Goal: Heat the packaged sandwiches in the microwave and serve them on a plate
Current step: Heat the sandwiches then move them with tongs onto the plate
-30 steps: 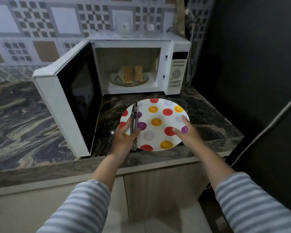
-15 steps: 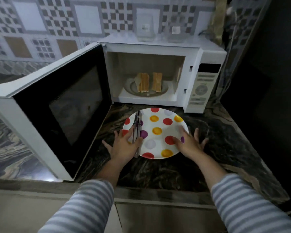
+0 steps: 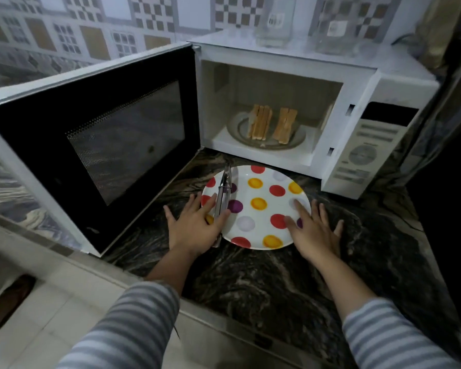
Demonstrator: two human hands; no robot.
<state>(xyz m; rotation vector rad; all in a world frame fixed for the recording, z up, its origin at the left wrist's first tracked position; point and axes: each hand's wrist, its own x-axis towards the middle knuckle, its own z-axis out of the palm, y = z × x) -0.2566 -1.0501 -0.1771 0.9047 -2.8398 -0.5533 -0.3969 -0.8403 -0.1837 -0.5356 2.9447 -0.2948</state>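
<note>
Room: a dim kitchen corner with a patterned tile wall (image 3: 96, 35) behind and pale floor tiles below.
Tabletop: dark marbled stone (image 3: 290, 283), carrying the white microwave (image 3: 378, 107) and the dotted plate (image 3: 261, 187).
Microwave: its door (image 3: 99, 145) is swung wide to the left; two clear containers (image 3: 276, 20) stand on top, too blurred to identify.
Sandwiches: two sandwiches (image 3: 272, 125) stand on edge on the glass turntable (image 3: 298, 139) inside the cavity, so none is on the plate yet.
Plate: it lies flat on the tabletop just in front of the microwave, with metal tongs (image 3: 222, 195) resting across its left side.
Left hand: the left hand (image 3: 194, 227) lies over the plate's left rim with fingers spread straight; the thumb touches the tongs, gripping nothing that I can see.
Right hand: the right hand (image 3: 312, 230) rests on the right rim, fingers spread and relaxed, thumb on the plate face.
Risks: the tongs lie loose and could slide off if the plate is nudged or lifted (their handle end overhangs the rim). The upright sandwiches may topple or come apart if pinched unevenly, and they are probably hot. The open door crowds the left arm's path, so an elbow could knock it.
</note>
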